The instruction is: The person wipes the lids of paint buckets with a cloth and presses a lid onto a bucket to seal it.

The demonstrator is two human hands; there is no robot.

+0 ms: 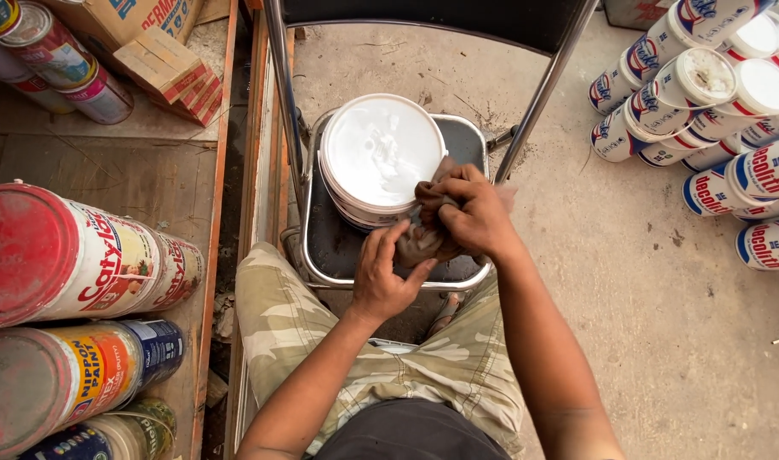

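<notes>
Brown rag (pixel 428 230) bunched beside a white tub (pixel 381 158).

The rag is a crumpled, dull brown cloth, gripped in both hands, its upper end touching or nearly touching the tub's right side; the exact contact is hard to see. The tub is round, upright, closed with a glossy white lid, standing on a dark chair seat (pixel 338 247).

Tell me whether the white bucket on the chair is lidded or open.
Lidded: the white bucket stands upright, a smooth white lid covering its whole top.
</notes>
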